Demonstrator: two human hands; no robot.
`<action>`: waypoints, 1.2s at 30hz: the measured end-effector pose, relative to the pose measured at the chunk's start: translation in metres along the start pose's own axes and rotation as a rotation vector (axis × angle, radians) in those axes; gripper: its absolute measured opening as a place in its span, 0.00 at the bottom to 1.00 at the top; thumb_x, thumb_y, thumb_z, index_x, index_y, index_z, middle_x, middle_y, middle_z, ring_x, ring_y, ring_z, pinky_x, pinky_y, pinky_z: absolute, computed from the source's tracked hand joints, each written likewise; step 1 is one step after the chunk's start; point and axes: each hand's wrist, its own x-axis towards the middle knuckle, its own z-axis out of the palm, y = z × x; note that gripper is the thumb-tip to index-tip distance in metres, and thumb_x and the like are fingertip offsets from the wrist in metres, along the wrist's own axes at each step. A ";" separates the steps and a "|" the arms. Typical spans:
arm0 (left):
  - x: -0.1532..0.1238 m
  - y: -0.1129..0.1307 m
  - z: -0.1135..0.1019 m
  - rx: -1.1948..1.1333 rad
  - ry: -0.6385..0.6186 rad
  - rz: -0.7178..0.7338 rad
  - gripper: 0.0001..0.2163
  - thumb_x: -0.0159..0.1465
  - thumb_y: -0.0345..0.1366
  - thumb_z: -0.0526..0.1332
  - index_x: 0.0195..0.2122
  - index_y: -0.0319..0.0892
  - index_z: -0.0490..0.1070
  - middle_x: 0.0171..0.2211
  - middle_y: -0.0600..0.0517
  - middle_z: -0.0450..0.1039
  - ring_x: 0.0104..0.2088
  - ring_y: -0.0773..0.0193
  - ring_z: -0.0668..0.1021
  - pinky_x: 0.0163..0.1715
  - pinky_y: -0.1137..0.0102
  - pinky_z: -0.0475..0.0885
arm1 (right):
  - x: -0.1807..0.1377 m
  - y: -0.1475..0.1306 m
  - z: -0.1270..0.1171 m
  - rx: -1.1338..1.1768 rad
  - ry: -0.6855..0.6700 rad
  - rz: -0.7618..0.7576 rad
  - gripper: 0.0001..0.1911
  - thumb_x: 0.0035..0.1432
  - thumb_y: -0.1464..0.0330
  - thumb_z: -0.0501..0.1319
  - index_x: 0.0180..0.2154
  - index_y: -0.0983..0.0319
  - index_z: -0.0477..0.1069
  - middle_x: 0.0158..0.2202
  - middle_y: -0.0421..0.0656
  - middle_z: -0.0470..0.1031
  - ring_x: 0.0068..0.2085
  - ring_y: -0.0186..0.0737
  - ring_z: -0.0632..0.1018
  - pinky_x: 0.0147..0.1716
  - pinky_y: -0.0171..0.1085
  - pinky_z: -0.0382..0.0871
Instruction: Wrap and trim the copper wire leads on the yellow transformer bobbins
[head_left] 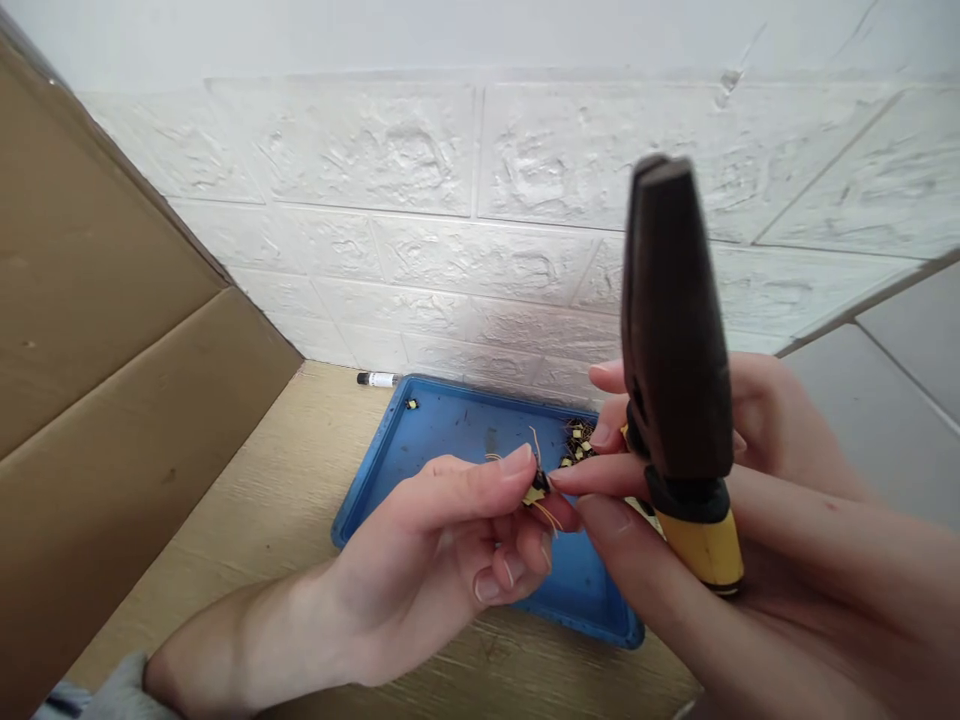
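Note:
Between the thumb and fingers of my left hand (442, 550) is a small black and yellow transformer-like part (535, 491), with thin wires sticking out of it. My right hand (757, 530) grips pliers (675, 340) with dark jaws and yellow-black handles. The jaws point upward, close to the camera. My right index fingertip touches or nearly touches the small part. Below both hands lies a blue tray (465, 410). A pile of similar small parts (579, 440) sits at its right side, partly hidden by my right hand.
One more small part (412, 404) lies in the tray's far left corner. A small tube with a black cap (377, 380) rests on the wooden table (277, 470) beside the tray. Cardboard (112, 330) stands at the left, and a white brick-patterned wall (420, 240) rises behind.

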 end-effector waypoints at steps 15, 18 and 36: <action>-0.003 -0.003 -0.003 0.009 0.019 -0.039 0.17 0.59 0.46 0.84 0.29 0.38 0.84 0.21 0.54 0.67 0.25 0.70 0.61 0.27 0.68 0.49 | -0.010 -0.007 0.012 0.006 0.119 0.052 0.10 0.72 0.68 0.68 0.37 0.47 0.79 0.56 0.36 0.78 0.52 0.45 0.84 0.41 0.38 0.85; -0.001 -0.002 -0.002 0.004 0.031 -0.044 0.18 0.57 0.45 0.86 0.28 0.38 0.83 0.23 0.53 0.71 0.25 0.72 0.62 0.26 0.69 0.49 | -0.011 -0.007 0.016 -0.003 0.122 0.049 0.09 0.72 0.68 0.68 0.38 0.47 0.79 0.56 0.33 0.77 0.54 0.42 0.83 0.45 0.35 0.84; -0.002 -0.005 -0.001 0.033 0.093 -0.049 0.21 0.57 0.48 0.86 0.27 0.37 0.80 0.22 0.54 0.70 0.24 0.73 0.66 0.27 0.73 0.52 | -0.006 0.004 0.005 -0.053 0.014 -0.134 0.08 0.74 0.69 0.69 0.42 0.48 0.82 0.60 0.36 0.79 0.51 0.38 0.85 0.42 0.33 0.85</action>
